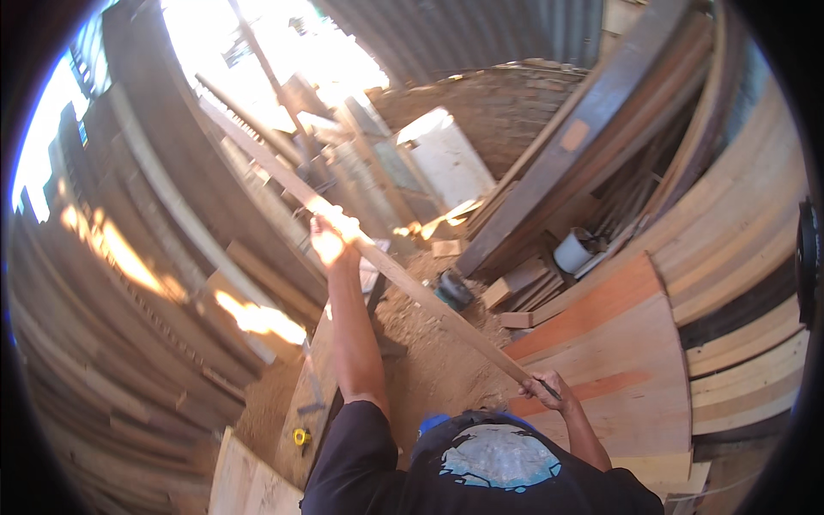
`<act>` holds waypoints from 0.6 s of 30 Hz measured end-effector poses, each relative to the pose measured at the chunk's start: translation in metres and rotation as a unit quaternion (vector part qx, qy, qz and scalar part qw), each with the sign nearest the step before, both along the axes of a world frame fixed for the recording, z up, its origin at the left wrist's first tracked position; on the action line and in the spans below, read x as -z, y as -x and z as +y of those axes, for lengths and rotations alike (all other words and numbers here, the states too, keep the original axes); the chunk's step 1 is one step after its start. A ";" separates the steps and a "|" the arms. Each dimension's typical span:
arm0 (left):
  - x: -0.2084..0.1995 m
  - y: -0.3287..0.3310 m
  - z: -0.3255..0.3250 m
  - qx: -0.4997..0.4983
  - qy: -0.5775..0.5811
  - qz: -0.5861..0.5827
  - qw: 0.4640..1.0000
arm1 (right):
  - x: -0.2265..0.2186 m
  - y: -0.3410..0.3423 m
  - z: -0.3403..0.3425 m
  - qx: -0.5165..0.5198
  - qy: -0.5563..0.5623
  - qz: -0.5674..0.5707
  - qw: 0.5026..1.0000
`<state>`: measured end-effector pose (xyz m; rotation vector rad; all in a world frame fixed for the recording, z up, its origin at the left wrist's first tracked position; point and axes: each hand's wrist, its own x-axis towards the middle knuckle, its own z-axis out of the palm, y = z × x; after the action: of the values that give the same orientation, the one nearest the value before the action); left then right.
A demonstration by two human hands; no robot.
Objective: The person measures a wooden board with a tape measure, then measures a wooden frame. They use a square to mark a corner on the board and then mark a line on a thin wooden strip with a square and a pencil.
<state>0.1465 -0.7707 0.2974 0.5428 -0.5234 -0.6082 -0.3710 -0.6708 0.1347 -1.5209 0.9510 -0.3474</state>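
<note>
We hold a long wooden strip (429, 302) with both hands, and it slants across the space before us, from the far upper left down to our right side. Our left hand (333, 236), arm stretched out, is clamped on the strip partway along it, and a good length of wood runs on beyond that grip. Our right hand (542, 390) is closed at the near end, close to our body; a slim dark object (551, 388) shows among its fingers, though we cannot tell what it is.

Below the left grip, a yellow tape measure (301, 436) lies on a narrow board (294, 415) beside our left arm. Between the two grips and just past the strip, a dark power tool (455, 290) sits on the dusty ground (421, 360). Beyond the right grip spreads a broad wooden sheet (614, 360), with a pale bucket (573, 251) farther up. Tall boards (146, 215) stand to the left of the left grip, and a brick wall (506, 112) rises well beyond both hands.
</note>
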 end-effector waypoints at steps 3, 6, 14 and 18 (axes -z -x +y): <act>0.040 -0.005 0.081 -0.068 -0.086 -0.012 0.994 | -0.012 -0.030 0.031 -0.014 -0.028 -0.025 0.999; 0.075 0.002 0.188 -0.080 -0.204 0.017 0.975 | -0.014 -0.072 0.052 -0.100 -0.026 -0.025 0.994; 0.116 -0.013 0.394 -0.194 -0.361 0.024 0.912 | -0.066 -0.198 0.122 -0.234 0.315 0.004 0.920; 0.116 -0.045 0.479 -0.204 -0.193 0.099 0.954 | -0.132 -0.228 0.133 -0.416 0.113 -0.017 0.902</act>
<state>0.1914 -0.2917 0.1816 0.9223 -0.0885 -0.3598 -0.1426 -0.5383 0.2666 -1.9726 0.1675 0.1439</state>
